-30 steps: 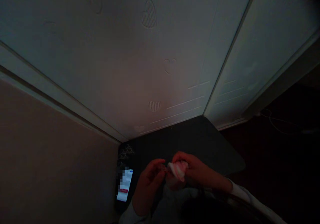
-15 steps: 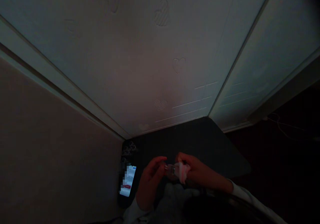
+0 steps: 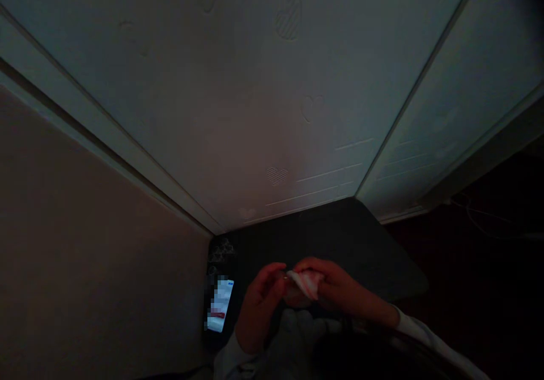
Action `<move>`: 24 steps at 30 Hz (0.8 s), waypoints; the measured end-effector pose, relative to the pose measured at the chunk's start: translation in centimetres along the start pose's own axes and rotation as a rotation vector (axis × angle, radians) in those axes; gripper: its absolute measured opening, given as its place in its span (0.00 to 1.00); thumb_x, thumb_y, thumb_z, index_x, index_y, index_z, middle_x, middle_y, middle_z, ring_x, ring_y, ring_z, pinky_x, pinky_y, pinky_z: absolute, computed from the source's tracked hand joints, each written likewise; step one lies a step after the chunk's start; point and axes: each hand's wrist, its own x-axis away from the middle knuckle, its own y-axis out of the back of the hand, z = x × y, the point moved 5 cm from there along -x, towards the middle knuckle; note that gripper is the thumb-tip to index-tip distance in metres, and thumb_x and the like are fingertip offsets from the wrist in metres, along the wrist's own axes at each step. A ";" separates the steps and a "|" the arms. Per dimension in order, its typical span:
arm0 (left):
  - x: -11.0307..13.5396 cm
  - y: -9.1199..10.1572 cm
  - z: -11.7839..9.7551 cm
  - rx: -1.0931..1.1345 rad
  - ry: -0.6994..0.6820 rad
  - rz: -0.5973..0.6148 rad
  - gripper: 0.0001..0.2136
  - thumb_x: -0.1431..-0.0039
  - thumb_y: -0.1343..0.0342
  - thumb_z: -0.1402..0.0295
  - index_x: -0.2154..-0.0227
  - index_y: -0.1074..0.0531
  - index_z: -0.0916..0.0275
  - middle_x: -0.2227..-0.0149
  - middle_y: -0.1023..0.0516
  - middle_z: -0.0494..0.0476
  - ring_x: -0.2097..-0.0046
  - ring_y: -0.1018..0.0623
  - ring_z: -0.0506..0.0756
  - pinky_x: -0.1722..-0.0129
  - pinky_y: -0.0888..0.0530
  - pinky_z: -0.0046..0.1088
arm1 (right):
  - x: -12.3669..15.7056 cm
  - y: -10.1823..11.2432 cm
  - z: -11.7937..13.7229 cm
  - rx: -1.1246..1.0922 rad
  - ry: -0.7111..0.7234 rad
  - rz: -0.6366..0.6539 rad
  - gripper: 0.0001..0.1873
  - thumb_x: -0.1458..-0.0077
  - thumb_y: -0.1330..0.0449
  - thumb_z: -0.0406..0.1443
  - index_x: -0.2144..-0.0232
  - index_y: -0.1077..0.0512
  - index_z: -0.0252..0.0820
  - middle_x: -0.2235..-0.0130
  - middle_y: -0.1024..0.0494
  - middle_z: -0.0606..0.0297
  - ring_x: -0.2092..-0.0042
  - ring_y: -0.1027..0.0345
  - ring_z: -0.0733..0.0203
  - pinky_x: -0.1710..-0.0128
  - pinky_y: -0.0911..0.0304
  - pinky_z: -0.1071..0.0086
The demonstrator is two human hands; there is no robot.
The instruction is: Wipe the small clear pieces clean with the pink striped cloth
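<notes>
Dim light falls on a pale wall (image 3: 221, 114) embossed with hearts, which rises at 12 o'clock behind a dark grey table (image 3: 340, 244) with a rounded corner. Below the wall, near 6 o'clock in the view, is a small crumpled cloth (image 3: 306, 282), soft-looking, striped pink and white, its folds bunched and slanting. The right hand (image 3: 334, 284) grips it, fingers closed around its 3 o'clock end. At the cloth's 9 o'clock end, the curled fingers of the left hand (image 3: 259, 298) pinch a small shiny object (image 3: 285, 278), of which little more than a glint shows; its shape cannot be told. Whether either hand rests on the table cannot be told either.

Half a second ago a clear gap separated the hands, and a see-through part with a metallic glint showed between them. Now the cloth reaches across to the left fingers and covers most of that part. The wall's hearts also sit slightly higher and toward 3 o'clock in the view.

Farther out, between 8 and 9 o'clock from the cloth, a lit phone (image 3: 221, 307) lies on the table. Toward 2 o'clock, a thin pale cord (image 3: 470, 213) curves through the dark beyond the table.
</notes>
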 end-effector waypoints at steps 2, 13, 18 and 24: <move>0.0 0.1 0.0 -0.011 0.003 -0.011 0.18 0.51 0.40 0.56 0.59 0.27 0.62 0.70 0.26 0.52 0.68 0.28 0.52 0.67 0.32 0.26 | -0.1 -0.3 0.1 0.012 0.019 0.007 0.22 0.61 0.52 0.27 0.61 0.30 0.40 0.62 0.26 0.62 0.60 0.35 0.58 0.60 0.42 0.66; -0.1 0.8 -0.1 -0.119 0.057 -0.016 0.19 0.49 0.43 0.54 0.62 0.26 0.64 0.78 0.28 0.50 0.72 0.31 0.51 0.70 0.35 0.26 | -0.1 0.1 0.3 0.026 -0.087 -0.051 0.12 0.64 0.52 0.28 0.72 0.37 0.42 0.74 0.38 0.72 0.72 0.44 0.64 0.72 0.48 0.72; -0.1 0.6 -0.4 -0.130 0.076 -0.054 0.22 0.51 0.41 0.53 0.58 0.25 0.64 0.75 0.25 0.53 0.70 0.29 0.52 0.67 0.33 0.28 | -0.1 0.6 -0.3 0.051 -0.062 -0.083 0.14 0.65 0.51 0.26 0.71 0.35 0.41 0.72 0.35 0.71 0.70 0.41 0.64 0.70 0.47 0.72; 0.1 0.1 -0.9 -0.118 0.071 -0.083 0.23 0.53 0.39 0.54 0.56 0.24 0.63 0.67 0.21 0.57 0.64 0.26 0.55 0.61 0.30 0.30 | -0.2 0.7 -0.7 0.035 -0.017 -0.041 0.22 0.61 0.51 0.25 0.62 0.29 0.42 0.64 0.26 0.64 0.63 0.34 0.59 0.61 0.41 0.68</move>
